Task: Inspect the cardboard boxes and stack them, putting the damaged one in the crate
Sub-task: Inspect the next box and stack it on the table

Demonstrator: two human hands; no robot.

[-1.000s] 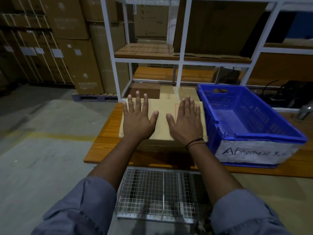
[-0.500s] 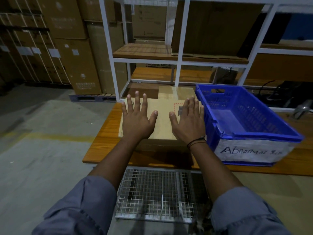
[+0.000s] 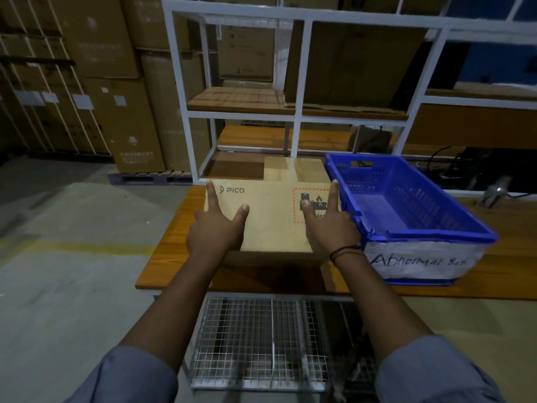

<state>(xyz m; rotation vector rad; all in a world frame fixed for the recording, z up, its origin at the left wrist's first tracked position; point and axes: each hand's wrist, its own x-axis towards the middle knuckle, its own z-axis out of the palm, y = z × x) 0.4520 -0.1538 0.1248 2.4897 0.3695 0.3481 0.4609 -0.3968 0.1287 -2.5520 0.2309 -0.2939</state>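
Note:
A flat brown cardboard box (image 3: 270,216) printed "PICO", with a red-bordered warning label, lies on the wooden table (image 3: 171,245). My left hand (image 3: 216,228) holds its left edge, thumb and index finger on top and the other fingers down the side. At the right edge my right hand (image 3: 331,225) holds it the same way, its thumb on the label. A second cardboard box (image 3: 293,168) sits just behind. To the right stands an empty blue crate (image 3: 421,237) labelled "Abnormal".
A white metal shelf rack (image 3: 296,132) rises behind the table, with cardboard on its shelves. Tall stacked cartons (image 3: 101,82) fill the back left, on a pallet. Below the table's front edge is a wire mesh cage (image 3: 261,338). Cables lie at far right.
Both hands lay flat on the box top before. They have slid apart to its left and right edges, uncovering the "PICO" print and the warning label.

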